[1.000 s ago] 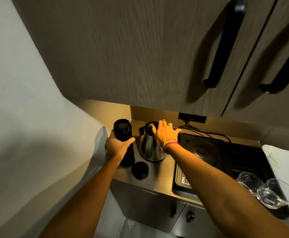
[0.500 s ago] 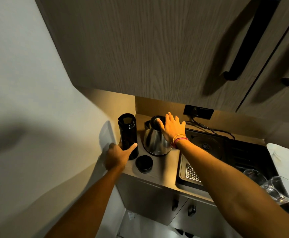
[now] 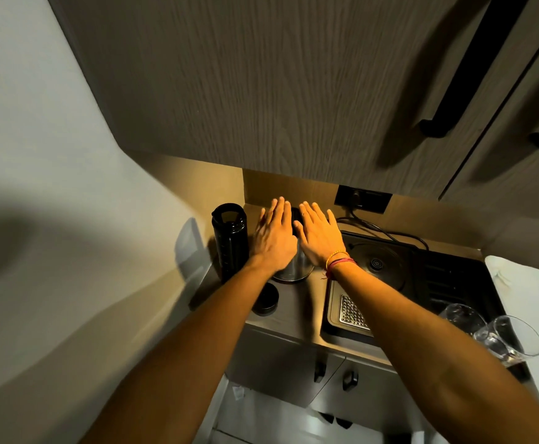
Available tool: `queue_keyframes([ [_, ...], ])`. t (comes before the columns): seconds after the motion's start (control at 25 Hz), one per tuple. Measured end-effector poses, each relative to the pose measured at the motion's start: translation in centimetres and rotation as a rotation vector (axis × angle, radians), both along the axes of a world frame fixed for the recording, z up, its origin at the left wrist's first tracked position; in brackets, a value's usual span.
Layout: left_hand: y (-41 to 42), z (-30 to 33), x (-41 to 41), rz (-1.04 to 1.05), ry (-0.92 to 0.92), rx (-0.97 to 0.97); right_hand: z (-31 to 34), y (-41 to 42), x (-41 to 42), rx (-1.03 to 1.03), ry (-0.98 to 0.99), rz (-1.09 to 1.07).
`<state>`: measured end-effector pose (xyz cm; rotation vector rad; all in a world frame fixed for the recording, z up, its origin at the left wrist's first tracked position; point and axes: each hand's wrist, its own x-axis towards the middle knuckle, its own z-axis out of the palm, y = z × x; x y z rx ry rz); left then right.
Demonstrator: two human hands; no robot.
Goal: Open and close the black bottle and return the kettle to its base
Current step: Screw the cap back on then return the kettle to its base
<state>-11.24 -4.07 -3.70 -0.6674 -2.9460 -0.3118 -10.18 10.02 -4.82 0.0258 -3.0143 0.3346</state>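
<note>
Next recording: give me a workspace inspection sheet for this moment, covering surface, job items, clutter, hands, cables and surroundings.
Surface: countertop with a dark sink unit set in on the right.
Job's things: black bottle upright, open; its cap lies on the counter; kettle mostly hidden under the hands.
Clutter: two glasses at the sink's right.
Hands: left hand and right hand spread flat over the kettle, holding nothing.
Cables: black cord from wall socket.
Surroundings: upper cabinets, white wall.

Tall black cylindrical bottle (image 3: 229,241): upright on counter, mouth open, at far left. Round black cap (image 3: 265,301): lying flat in front of bottle, apart. Shiny steel kettle (image 3: 293,267): upright just right of bottle, mostly hidden.
</note>
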Motion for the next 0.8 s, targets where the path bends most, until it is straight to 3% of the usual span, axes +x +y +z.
queue_keyframes([
  [0.08,0.5,-0.9,-0.6,0.016,-0.058,-0.109,0.0,0.1,-0.2,-0.016,-0.014,0.012],
  [0.24,0.6,-1.8,-0.5,0.028,-0.085,-0.126,-0.3,0.1,-0.3,0.037,-0.027,0.023],
  [0.44,0.1,-3.3,1.5,-0.027,0.016,0.041,-0.8,-0.4,1.3,0.109,0.049,0.019],
  [0.52,-1.7,-6.0,4.7,-0.063,0.099,0.097,-2.6,-0.7,3.7,0.238,0.186,0.145],
  [0.6,-4.0,-9.3,7.3,-0.073,0.07,0.033,-5.7,-1.2,6.4,0.268,0.218,0.341],
  [0.8,-5.9,-11.9,8.9,0.001,-0.193,-0.047,-10.5,-4.0,9.8,0.134,-0.14,0.415],
])
